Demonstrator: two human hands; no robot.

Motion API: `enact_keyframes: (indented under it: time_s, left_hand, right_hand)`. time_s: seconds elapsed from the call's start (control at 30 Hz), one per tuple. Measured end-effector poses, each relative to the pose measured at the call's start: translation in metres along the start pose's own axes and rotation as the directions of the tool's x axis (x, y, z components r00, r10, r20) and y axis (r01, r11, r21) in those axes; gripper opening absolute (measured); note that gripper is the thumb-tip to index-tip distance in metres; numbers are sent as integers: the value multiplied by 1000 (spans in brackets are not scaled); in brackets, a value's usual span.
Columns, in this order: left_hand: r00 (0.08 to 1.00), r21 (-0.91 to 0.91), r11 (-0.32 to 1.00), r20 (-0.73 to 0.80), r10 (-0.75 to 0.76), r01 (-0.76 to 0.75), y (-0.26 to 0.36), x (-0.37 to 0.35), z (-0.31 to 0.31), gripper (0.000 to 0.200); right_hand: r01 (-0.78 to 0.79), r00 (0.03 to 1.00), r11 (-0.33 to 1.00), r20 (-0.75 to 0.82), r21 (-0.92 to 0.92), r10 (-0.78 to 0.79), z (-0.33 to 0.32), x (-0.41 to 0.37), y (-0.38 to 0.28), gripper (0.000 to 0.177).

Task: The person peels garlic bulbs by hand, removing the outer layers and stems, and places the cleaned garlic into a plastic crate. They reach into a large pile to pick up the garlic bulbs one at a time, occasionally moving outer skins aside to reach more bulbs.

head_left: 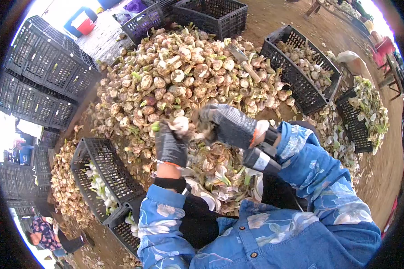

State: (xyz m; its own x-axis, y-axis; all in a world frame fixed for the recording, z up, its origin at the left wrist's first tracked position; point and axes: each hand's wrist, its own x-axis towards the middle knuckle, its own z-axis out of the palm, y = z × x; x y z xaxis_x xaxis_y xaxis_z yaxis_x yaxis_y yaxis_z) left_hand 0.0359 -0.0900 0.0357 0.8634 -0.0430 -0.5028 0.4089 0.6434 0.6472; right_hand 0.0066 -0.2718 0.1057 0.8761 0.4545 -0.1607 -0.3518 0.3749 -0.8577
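Both my hands wear dark gloves and meet over the lower edge of a big heap of garlic bulbs (184,58). My left hand (171,145) is closed round a pale garlic bulb (181,124) with a short green stem end beside it. Close by on the right, my right hand (224,124) has its fingers curled in near the bulb; motion blur hides what is between them. Below the hands lie loose peeled skins and leaves (220,172). A knife-like tool (243,61) rests on the heap.
A black crate (110,166) with white bulbs stands at the left, another crate (300,67) of garlic at the right. Stacked crates (49,62) rise at far left. A crate with leaves (357,121) is far right. Another person (47,231) is at lower left.
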Motion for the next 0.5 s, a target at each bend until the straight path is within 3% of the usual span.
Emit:
enact_keyframes:
  time_s: [0.07,0.1,0.13,0.2,0.27,0.3,0.33,0.37,0.43,0.5]
  left_hand:
    - [983,161,972,95,157,-171,11,-9,-4,28]
    - [983,159,972,95,157,-170,13,-16,5,28]
    - [984,272,946,23,175,-175,13,-25,18,26]
    - [991,555,827,-32,131,-92,15,-34,30,20]
    - [948,637,702,228,222,-318,7,-41,33,19]
    - [930,566,746,300,210,-351,1,-45,37,23]
    - [941,556,786,325,93,-270,0,-50,40,26]
    - [918,562,758,377,121,-331,-4,-52,40,24]
    - [893,565,728,424,149,-389,-7,-52,35,22]
    - [916,802,469,400,36,-369,-3,-50,29,21]
  right_hand:
    - [16,995,922,99,-386,24,5,-13,-24,31]
    - [-336,942,798,-162,-500,295,1,-9,-26,37]
    - [-107,994,426,-95,-898,49,-11,-7,-20,32]
    - [9,947,267,-77,-964,-311,-2,-10,-16,27]
    - [3,959,406,-113,-914,-261,-1,-5,-21,33]
    - [55,935,431,-105,-901,-339,-4,-1,-15,32]
    - [112,904,450,-98,-886,-417,-6,3,-10,32]
    - [123,929,540,-96,-833,-358,-5,3,-14,29]
    - [89,948,590,-113,-802,-298,-9,4,-9,28]
    - [-29,973,676,-176,-736,-149,-8,4,-11,26]
